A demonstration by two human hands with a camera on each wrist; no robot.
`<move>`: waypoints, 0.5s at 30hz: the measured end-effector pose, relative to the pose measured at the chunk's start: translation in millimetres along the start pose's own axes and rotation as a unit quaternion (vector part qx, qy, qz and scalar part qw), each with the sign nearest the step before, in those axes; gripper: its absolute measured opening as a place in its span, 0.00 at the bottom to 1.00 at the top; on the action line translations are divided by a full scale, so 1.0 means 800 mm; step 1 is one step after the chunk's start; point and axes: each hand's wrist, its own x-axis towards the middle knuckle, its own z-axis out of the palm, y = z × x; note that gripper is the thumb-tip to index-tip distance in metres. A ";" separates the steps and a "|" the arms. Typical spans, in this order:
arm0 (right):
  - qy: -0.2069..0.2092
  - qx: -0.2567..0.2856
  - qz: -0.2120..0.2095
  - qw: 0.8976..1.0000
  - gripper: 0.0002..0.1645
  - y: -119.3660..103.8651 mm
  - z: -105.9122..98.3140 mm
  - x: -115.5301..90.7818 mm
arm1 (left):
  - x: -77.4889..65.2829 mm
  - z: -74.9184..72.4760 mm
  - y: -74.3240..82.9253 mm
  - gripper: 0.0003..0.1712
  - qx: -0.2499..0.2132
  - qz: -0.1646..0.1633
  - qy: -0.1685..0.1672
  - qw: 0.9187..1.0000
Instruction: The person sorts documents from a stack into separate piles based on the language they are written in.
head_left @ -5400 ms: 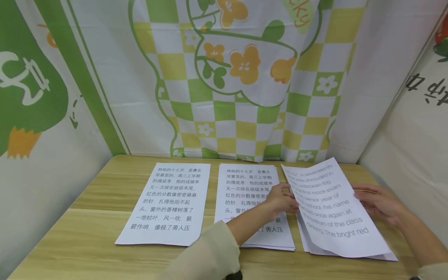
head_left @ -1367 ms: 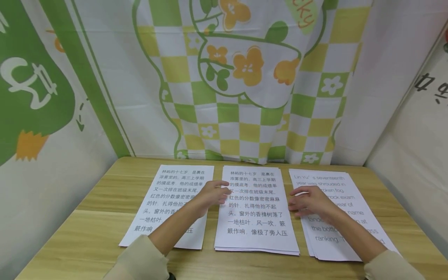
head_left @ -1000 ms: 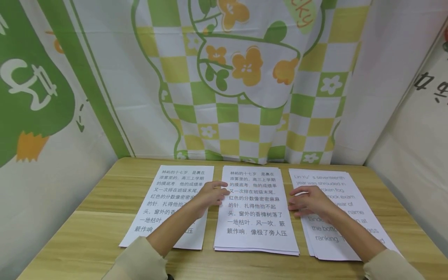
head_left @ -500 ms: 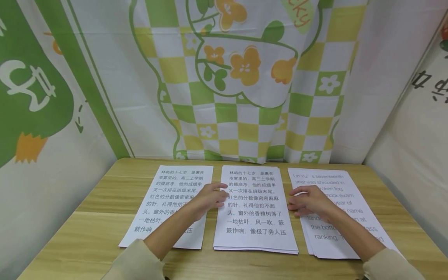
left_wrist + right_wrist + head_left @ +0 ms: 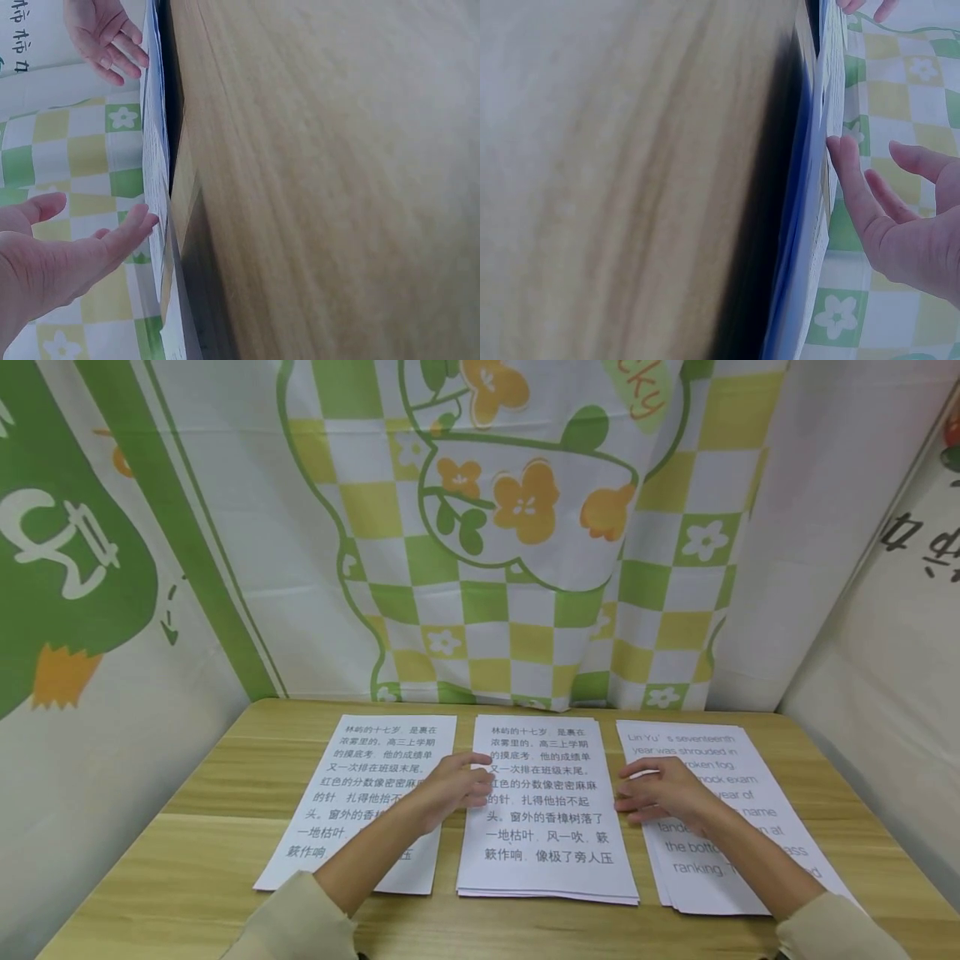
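Note:
Three piles of white printed paper lie side by side. The left sheet (image 5: 352,777) and the middle stack (image 5: 543,835) carry Chinese text, while the right stack (image 5: 693,868) carries English text. My left hand (image 5: 453,787) is at the middle stack's left edge, its forearm over the left sheet. My right hand (image 5: 663,792) is between the middle and right stacks, its forearm covering part of the English text. Both hands hold nothing. Their fingers are loosely bent in the left wrist view and the right wrist view, with fingertips close to the paper; contact is unclear.
The papers lie on a wooden table (image 5: 180,860). A green, yellow and white checked curtain (image 5: 487,635) hangs just behind its back edge. Pale printed cloth walls (image 5: 885,693) stand at both sides.
Earlier, both hands held a raised English sheet above the right stack. That sheet now lies flat, and the hands have moved left to either side of the middle stack, nearly still since.

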 end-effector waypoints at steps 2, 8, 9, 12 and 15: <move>0.001 0.002 0.002 1.000 0.30 0.000 0.001 0.000 | 0.000 0.000 0.000 0.30 -0.001 -0.001 0.005 1.000; 0.002 0.003 0.004 1.000 0.31 -0.001 0.001 -0.001 | -0.003 -0.007 0.007 0.31 0.026 0.001 0.067 0.997; 0.003 0.002 0.004 1.000 0.31 -0.001 0.001 -0.001 | -0.003 -0.009 0.008 0.31 0.030 0.001 0.073 0.997; 0.007 -0.002 0.003 1.000 0.31 -0.001 0.001 -0.001 | -0.004 -0.014 0.011 0.32 0.038 -0.003 0.077 0.996; 0.006 -0.005 0.002 1.000 0.31 -0.001 0.002 -0.001 | -0.004 -0.016 0.009 0.33 0.038 -0.009 0.069 0.997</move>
